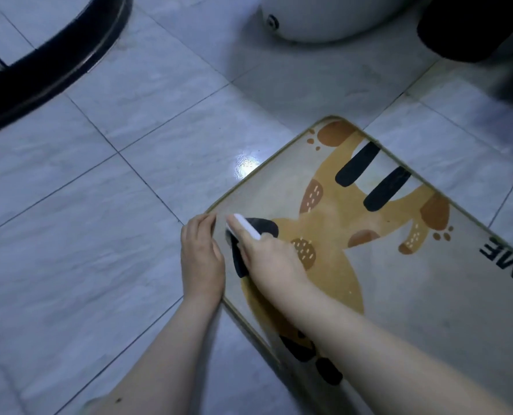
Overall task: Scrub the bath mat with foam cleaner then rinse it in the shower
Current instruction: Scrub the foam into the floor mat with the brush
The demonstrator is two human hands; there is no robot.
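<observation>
Currently scrubbing bath mat [384, 265] flat on tiled floor [84, 220] beside shower threshold [54, 64], right hand [267, 259] gripping white brush [247, 226], left hand [201, 259] flat, steadying mat edge; no foam visible, rinsing still pending

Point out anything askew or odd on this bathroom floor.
The bath mat lies diagonally across the floor tile grid rather than square to it. No foam is visible on it. Nothing looks spilled or damaged.
</observation>
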